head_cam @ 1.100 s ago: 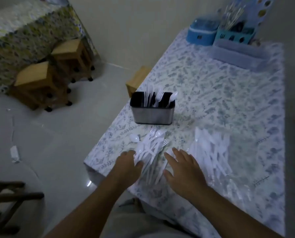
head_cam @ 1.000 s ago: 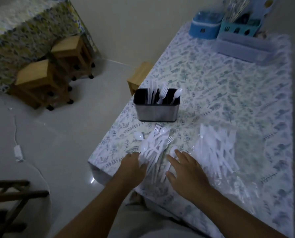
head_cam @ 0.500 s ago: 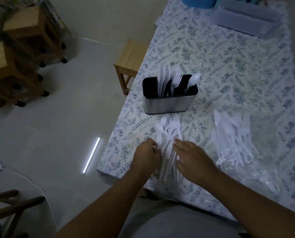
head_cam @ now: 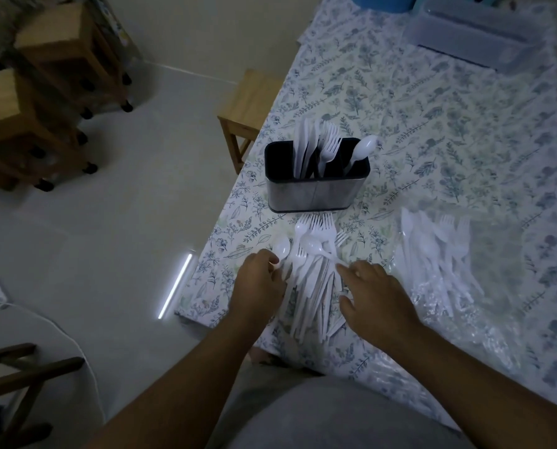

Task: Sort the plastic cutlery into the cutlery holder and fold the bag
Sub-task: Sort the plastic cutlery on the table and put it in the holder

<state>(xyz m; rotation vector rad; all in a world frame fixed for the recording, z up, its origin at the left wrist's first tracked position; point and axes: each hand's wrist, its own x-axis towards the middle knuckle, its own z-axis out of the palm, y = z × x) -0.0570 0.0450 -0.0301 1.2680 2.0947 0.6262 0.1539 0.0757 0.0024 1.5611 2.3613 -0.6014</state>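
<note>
A steel cutlery holder point(head_cam: 316, 192) with a black inside stands on the floral tablecloth, holding white knives, forks and one spoon. In front of it lies a loose pile of white plastic cutlery point(head_cam: 313, 273). My left hand point(head_cam: 259, 285) sits at the pile's left edge, fingers curled on the handle of a lone white spoon point(head_cam: 281, 247). My right hand point(head_cam: 376, 296) rests flat on the pile's right side with fingers spread, a fingertip touching another spoon's handle. To the right lies the clear plastic bag point(head_cam: 484, 260) with more cutlery inside.
The table's left edge point(head_cam: 206, 264) runs close beside my left hand. A small wooden stool point(head_cam: 249, 105) stands by the table, larger wooden stools point(head_cam: 44, 92) farther left. A clear plastic box point(head_cam: 471, 34) and a blue container point(head_cam: 381, 1) sit at the far end.
My view has tipped down and closer to the table. Both hands gathered the pile together; my left hand has since shifted left onto the lone spoon and my right hand has spread.
</note>
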